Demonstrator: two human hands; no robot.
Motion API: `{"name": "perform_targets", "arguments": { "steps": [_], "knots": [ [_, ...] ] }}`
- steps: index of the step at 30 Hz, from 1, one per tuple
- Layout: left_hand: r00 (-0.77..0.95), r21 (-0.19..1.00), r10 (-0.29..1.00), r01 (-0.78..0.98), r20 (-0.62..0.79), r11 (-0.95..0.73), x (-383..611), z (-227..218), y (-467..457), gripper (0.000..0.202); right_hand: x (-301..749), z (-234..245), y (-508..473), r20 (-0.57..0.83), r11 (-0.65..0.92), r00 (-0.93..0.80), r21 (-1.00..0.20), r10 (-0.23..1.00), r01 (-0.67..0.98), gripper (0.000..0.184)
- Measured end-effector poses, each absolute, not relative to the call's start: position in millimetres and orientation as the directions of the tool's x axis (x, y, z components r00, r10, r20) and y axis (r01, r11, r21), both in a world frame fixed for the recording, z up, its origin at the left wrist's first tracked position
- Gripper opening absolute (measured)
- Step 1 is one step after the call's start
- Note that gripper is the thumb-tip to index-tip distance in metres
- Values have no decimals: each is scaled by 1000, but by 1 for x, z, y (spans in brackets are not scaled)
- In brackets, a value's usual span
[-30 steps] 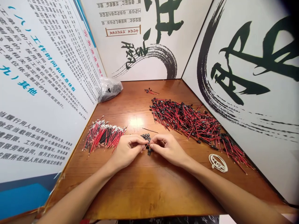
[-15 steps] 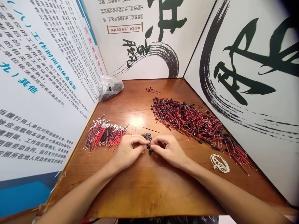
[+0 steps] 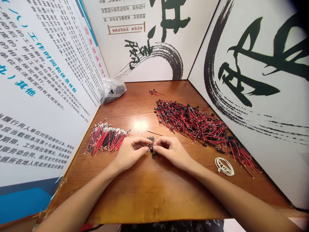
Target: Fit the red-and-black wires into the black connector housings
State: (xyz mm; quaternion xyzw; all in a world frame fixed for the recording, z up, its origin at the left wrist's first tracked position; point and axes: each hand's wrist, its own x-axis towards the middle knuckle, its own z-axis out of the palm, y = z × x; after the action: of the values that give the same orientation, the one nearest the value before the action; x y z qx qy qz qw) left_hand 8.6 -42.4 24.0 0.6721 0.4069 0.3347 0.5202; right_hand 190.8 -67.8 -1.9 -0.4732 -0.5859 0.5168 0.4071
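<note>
My left hand [image 3: 132, 151] and my right hand [image 3: 172, 150] meet, fingertips almost touching, over a small pile of black plastic connector housings [image 3: 154, 155] in the middle of the table. Thumb and index finger of my right hand are pinched together; what is between them is too small to make out. On my left hand the thumb and index finger are curled towards each other, and anything held there is hidden. Just beyond the pile lies a single dark wire [image 3: 154, 133]. Beside my left hand is a bundle of red and black wires [image 3: 106, 138] with whitish ends.
A large heap of red wires with black connectors [image 3: 190, 120] spreads along the right panel. In front of it lies a coil of whitish cord [image 3: 224, 166]. A few wired connectors [image 3: 156, 93] and a clear plastic bag [image 3: 113, 91] are at the back. Printed panels enclose the wooden table [image 3: 149, 199].
The fingertips of my left hand have drawn slightly away from my right hand, and its thumb and index finger are a little wider apart. The whole view has shifted slightly.
</note>
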Motion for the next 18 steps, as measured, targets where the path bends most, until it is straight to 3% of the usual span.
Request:
{"name": "perform_targets", "arguments": {
  "steps": [18],
  "knots": [
    [403, 992, 915, 127, -36, -17, 4, 25, -39, 14, 191, 2, -68, 12, 30, -217, -996, 976, 79, 17]
  ]
}}
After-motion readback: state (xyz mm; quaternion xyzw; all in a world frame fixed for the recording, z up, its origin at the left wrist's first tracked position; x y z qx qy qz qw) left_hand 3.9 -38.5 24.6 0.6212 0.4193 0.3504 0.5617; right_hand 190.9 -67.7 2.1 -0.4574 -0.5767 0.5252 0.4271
